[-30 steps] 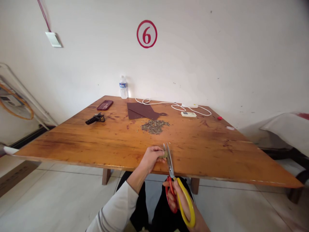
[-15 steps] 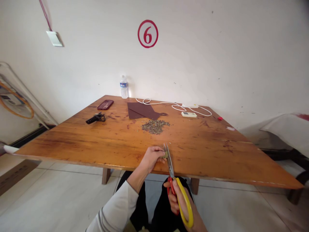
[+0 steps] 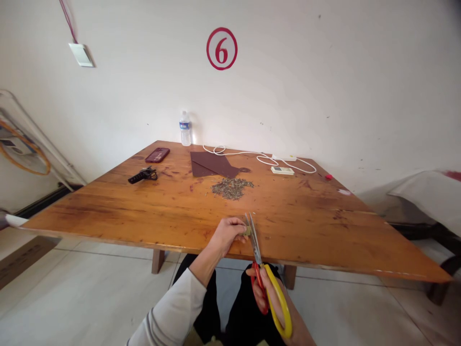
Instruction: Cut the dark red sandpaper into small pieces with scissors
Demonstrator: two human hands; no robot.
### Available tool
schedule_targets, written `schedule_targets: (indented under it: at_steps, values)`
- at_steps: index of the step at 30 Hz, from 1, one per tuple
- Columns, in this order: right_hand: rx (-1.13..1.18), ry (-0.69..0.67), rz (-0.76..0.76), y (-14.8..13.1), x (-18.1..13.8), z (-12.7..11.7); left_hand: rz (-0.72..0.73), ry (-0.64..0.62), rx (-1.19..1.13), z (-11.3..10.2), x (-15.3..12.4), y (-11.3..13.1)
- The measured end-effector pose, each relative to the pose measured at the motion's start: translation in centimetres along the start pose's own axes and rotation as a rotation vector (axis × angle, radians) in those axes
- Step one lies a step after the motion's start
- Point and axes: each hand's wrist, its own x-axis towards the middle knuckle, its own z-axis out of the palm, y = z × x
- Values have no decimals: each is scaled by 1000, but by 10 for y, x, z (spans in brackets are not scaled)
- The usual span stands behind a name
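Close to the table's front edge, my left hand [image 3: 230,234] pinches a small olive-green piece [image 3: 248,230], flat and thin; its material I cannot make out. My right hand [image 3: 262,290] grips a pair of scissors [image 3: 255,245] with one red and one yellow handle. The metal blades are slightly apart, tips pointing away from me, and lie right against the green piece. Beyond my hands, a loose pile of small brownish-grey bits [image 3: 232,188] lies on the wooden table [image 3: 173,211].
Dark maroon sheets [image 3: 212,164] lie behind the pile. A water bottle [image 3: 185,129] stands by the wall. On the left are a phone [image 3: 157,155] and a black object [image 3: 143,175]; on the right, a white cable [image 3: 266,158] and a small white device [image 3: 282,170].
The scissors and my right hand have shifted slightly to the right, and the blades look a little wider apart. My left hand holds the green piece in nearly the same place.
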Motion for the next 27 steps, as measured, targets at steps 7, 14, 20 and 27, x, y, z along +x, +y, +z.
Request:
schedule_targets:
  at_steps: [7, 14, 20, 27]
  values:
    - [-35, 5, -13, 0, -2, -2, 5, -12, 2, -2, 0, -1]
    - [-31, -11, 28, 0, 0, -2, 0, 9, 2, -1, 1, -1]
    - [-10, -43, 63, -1, -1, -2, -5, 18, -40, 0, 2, -2]
    - [-23, -32, 60, -1, -4, -2, -7, 8, -57, -2, 3, -4]
